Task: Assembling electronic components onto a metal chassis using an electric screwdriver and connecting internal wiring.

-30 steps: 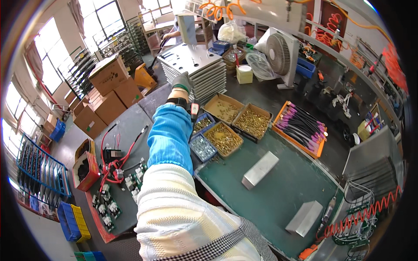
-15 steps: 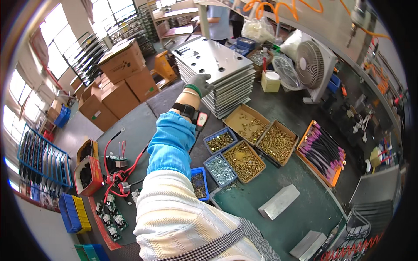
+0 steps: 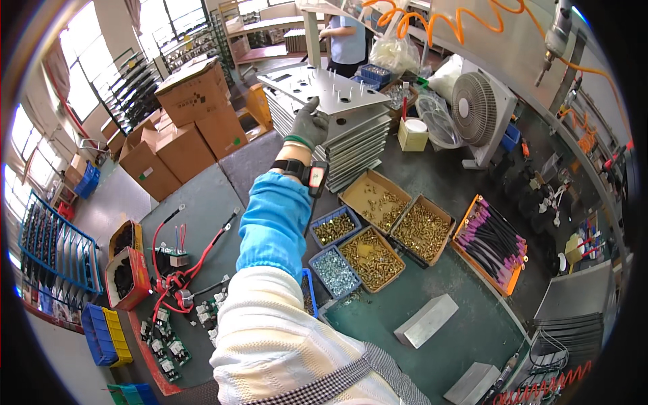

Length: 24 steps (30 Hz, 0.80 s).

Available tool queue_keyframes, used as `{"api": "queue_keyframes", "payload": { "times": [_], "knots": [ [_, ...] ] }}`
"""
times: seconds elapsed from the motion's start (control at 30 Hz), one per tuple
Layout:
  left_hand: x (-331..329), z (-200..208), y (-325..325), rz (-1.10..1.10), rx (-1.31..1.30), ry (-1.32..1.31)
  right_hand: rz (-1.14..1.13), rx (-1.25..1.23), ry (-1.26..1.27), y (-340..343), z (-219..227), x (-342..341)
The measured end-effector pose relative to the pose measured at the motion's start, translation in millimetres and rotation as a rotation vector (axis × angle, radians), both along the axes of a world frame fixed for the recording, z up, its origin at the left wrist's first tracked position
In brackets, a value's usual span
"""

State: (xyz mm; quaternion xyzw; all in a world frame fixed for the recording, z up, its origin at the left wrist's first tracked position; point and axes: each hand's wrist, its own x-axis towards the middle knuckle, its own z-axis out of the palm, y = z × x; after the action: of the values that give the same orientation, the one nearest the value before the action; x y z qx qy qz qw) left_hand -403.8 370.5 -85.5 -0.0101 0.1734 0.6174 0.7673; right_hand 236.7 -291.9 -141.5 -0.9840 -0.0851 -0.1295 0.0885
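Observation:
My left hand (image 3: 309, 128), in a dark grey glove, grips the near left edge of the top metal plate (image 3: 351, 101). Its fingers are closed at that edge, partly hidden by the plate. The plate is silver, with holes and several thin upright posts. It sits raised and askew over a tall stack of similar plates (image 3: 354, 155), a gap showing between them. A dark watch-like band (image 3: 297, 169) with a pale tag is around my wrist, above a blue sleeve cover. My right hand is out of view.
Trays of brass fittings (image 3: 373, 258) and a blue bin of silver hardware (image 3: 334, 271) stand nearer on the bench. Metal blocks (image 3: 426, 320), an orange-edged box of black cables (image 3: 491, 244) and a fan (image 3: 472, 111) lie right. Red cables (image 3: 177, 280) and cartons (image 3: 189, 142) are left.
The top plate has lifted off the stack and shifted, exposing the plate below. My left hand has closed on its edge. The view has shifted slightly.

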Motion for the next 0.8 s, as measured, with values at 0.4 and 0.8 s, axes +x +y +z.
{"api": "queue_keyframes", "payload": {
  "times": [0.4,0.8],
  "knots": [
    [55,-9,46,0.125,0.212,0.174,0.141,-0.037,-0.009,9,-7,-8],
    [133,-25,-131,0.165,0.633,0.469,0.794,0.511,0.13,115,24,-77]
  ]
}}
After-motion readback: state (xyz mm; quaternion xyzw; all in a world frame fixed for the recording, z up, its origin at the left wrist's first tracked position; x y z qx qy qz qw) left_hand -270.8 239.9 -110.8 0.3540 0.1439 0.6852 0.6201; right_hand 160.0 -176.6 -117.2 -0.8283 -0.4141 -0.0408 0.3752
